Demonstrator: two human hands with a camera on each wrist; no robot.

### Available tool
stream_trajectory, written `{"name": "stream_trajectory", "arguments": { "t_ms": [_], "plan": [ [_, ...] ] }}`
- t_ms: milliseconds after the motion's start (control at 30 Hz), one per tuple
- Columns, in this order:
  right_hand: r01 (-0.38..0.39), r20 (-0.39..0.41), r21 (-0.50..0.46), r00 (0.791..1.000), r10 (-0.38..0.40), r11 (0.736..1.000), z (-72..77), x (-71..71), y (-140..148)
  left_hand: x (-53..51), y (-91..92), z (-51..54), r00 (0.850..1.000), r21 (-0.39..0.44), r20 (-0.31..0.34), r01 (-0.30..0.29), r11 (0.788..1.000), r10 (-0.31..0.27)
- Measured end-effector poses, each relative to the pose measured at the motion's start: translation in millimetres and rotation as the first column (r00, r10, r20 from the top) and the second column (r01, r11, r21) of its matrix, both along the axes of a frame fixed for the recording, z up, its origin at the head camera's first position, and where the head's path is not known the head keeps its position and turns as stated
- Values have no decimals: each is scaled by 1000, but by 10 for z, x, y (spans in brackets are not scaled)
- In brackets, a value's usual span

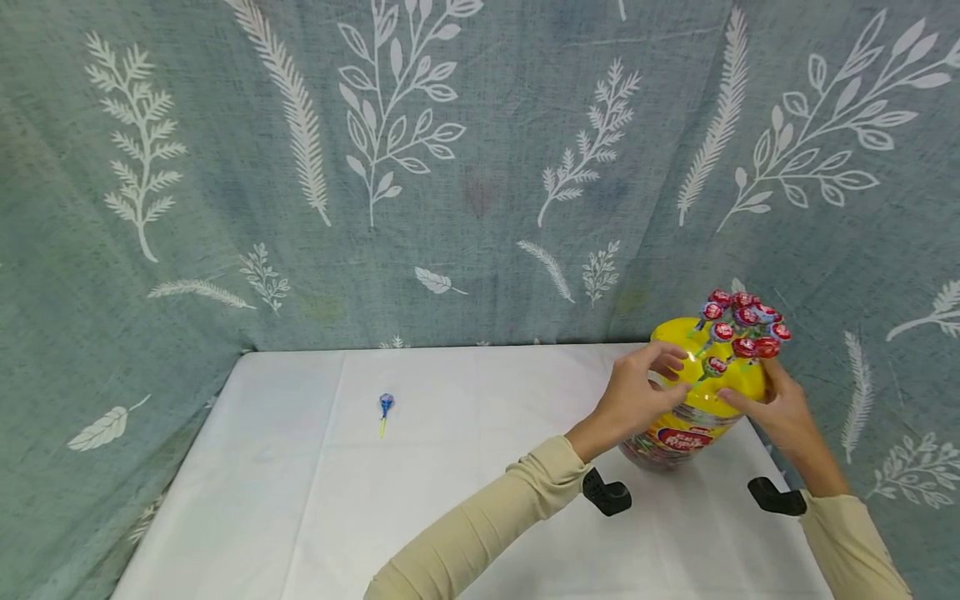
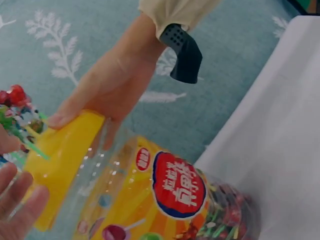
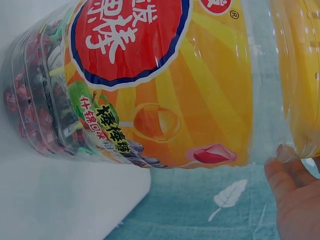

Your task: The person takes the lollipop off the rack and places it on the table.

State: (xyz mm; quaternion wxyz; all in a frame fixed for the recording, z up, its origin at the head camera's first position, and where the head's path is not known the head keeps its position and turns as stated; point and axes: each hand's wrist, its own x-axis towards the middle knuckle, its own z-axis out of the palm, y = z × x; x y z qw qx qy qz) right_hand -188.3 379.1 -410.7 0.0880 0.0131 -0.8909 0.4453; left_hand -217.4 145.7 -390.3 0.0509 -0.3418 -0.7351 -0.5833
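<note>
In the head view, a large clear plastic jar with a yellow-and-red printed label point(image 1: 682, 438) is standing at the right of the frame, on a table covered in white cloth point(image 1: 450, 417). A round, glossy yellow plastic lid point(image 2: 62, 165) is capping it, and a cluster of red-wrapped lollipops point(image 1: 746, 317) is rising from the lid on thin sticks. The right hand point(image 1: 783, 408) is gripping the lid's edge and the jar's neck, its thumb lying on the top and its fingers bending round the side. The left hand point(image 1: 633, 387) is hovering at the lid's left side, its fingers loosely bent and spread, with a wide gap between them and the thumb; whether they are touching the lid, I cannot tell. More wrapped lollipops are showing through the jar's base in both wrist views. A single blue-wrapped lollipop with a yellow-green stick point(image 1: 386, 405) is lying left of centre, well apart from the jar. A grey-green curtain with white leaf prints point(image 1: 487, 250) is hanging across the upper frame.
</note>
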Motion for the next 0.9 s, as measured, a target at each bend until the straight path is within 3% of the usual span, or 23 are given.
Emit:
{"name": "stream_trajectory", "arguments": {
  "t_ms": [167, 300, 433, 733, 900],
  "plan": [
    [-2, -9, -10, 1000, 2, 1000, -4, 9, 5, -4, 174, -32, 996, -18, -86, 5, 1000, -6],
    [6, -15, 7, 1000, -6, 1000, 10, 19, -7, 2, 265, -39, 983, -50, -166, -84, 995, 75],
    [8, -26, 9, 1000, -8, 1000, 2, 8, -28, 4, 281, -31, 974, -68, -189, -141, 988, 126],
    [0, -24, -6, 1000, 0, 1000, -13, 23, -24, 65, 213, 58, 974, 34, -204, -94, 995, 99],
    [5, -18, -12, 1000, -5, 1000, -14, 25, -20, 77, 114, 102, 980, 65, -175, -80, 995, 90]
  ]
}}
